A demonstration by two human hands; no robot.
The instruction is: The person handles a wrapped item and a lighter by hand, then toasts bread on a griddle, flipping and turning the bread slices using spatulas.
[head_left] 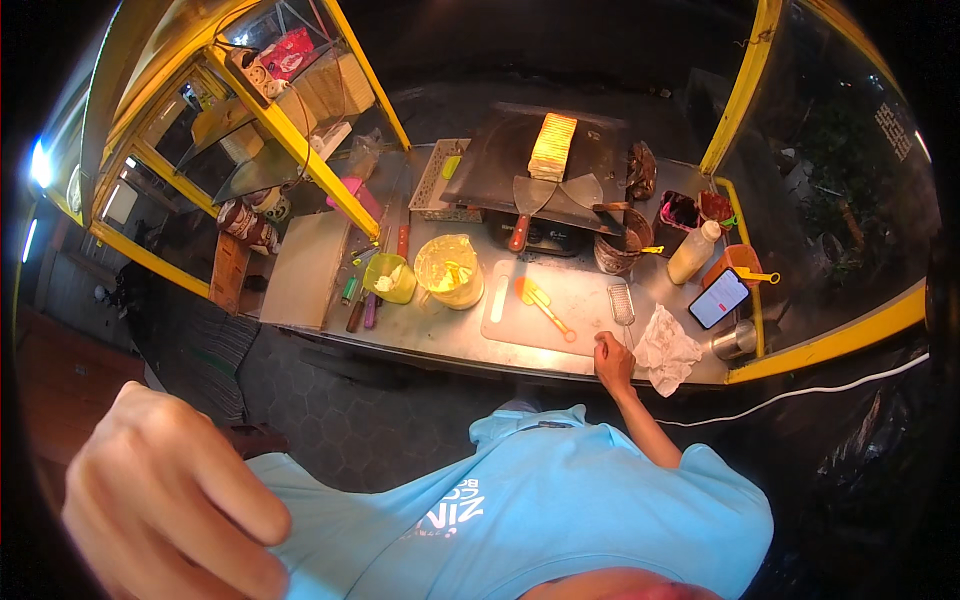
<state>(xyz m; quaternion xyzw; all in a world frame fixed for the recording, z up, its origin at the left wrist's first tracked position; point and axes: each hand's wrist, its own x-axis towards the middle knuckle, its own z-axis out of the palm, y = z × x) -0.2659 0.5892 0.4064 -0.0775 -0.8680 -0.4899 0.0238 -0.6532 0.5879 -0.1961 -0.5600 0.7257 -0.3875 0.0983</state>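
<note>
My left hand (170,500) is raised close at the lower left, its fingers curled; what they hold, if anything, is hidden. My right hand (613,362) rests closed at the counter's front edge, with nothing visible in it. It is between the cutting board (510,335) and a crumpled white cloth (668,350). A small grater (621,303) lies just beyond it. On the board is an orange-yellow slotted utensil (540,303). Farther back, ridged, browned bread (553,147) sits on a dark griddle (490,160), where a metal scraper (530,200) with a brown handle lies.
A tub of yellow spread (449,272) and a green cup (390,279) stand left of the board. At right are a squeeze bottle (692,254), a lit phone (719,298) and a metal cup (735,341). Yellow frame posts (742,90) rise around the counter.
</note>
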